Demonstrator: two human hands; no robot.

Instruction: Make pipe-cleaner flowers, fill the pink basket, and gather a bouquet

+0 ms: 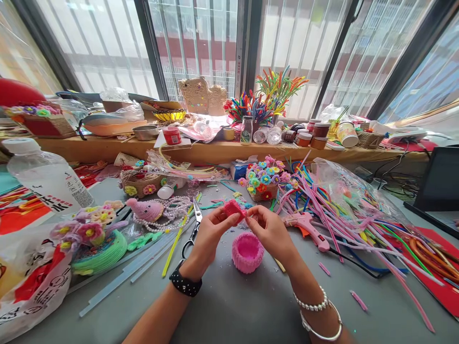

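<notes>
A small fuzzy red-pink craft piece (234, 209) is held up over the table between both hands. My left hand (215, 232) pinches it from the left, thumb in front. On its right edge the fingertips of my right hand (266, 228) are closed, and they hide part of it. Just below stands a round pink pot of fuzzy stems (247, 260), open at the top and touched by neither hand. Scissors with black handles (195, 227) lie beside my left hand. To the right of my right hand rests a pink glue gun (307, 230).
Many pink and coloured pipe cleaners (344, 224) spread across the right side. Clear glue sticks (125, 277) lie at left, near a flower-trimmed green piece (102, 253) and a water bottle (46, 177). Behind are a flower basket (265, 191), pearl strings (179, 209) and a crowded ledge (215, 155).
</notes>
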